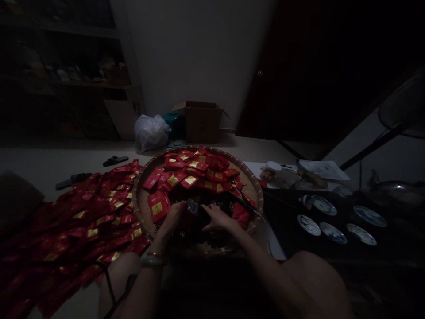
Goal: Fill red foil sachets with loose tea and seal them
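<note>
A wide round woven bamboo tray (pixel 137 208) stands in front of me, its far half heaped with red packets (pixel 172 179) bearing gold labels. Dark loose material, too dim to name, covers its near half. My left hand (pixel 175 216) is closed at the edge of this material, with a small clear plastic bag (pixel 192 206) at its fingertips. To the right of the bag, my right hand (pixel 216 218) is low over the dark material, thumb and fingers apart. A dark, pen-like tool with a white cord (pixel 244 201) rests on the tray's right side.
Many more red packets (pixel 109 221) spread over the floor at left, by dark slippers (pixel 115 161). Behind the tray are a white plastic bag (pixel 151 133) and a cardboard box (pixel 203 123). Several blue-and-white plates (pixel 333 233) lie on a dark table at right.
</note>
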Demonstrator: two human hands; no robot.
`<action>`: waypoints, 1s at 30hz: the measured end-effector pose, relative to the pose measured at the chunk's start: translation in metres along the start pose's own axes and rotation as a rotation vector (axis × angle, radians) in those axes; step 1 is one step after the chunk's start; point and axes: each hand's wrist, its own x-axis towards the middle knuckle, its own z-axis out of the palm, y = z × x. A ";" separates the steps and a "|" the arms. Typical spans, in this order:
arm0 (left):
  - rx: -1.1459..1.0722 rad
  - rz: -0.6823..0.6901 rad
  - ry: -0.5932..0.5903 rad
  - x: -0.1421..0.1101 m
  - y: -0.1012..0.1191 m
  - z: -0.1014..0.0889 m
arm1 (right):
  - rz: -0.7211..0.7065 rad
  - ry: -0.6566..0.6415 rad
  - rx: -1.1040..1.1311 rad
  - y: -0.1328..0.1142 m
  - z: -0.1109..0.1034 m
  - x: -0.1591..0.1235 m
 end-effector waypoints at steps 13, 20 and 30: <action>-0.090 0.034 -0.029 0.004 -0.010 -0.001 | -0.170 -0.040 -0.049 -0.034 0.018 -0.006; -0.128 0.015 -0.045 0.004 -0.009 0.001 | -0.181 0.188 0.318 -0.006 0.005 -0.005; -0.069 0.081 0.016 0.010 -0.009 0.003 | -0.342 0.588 0.785 -0.051 -0.070 -0.012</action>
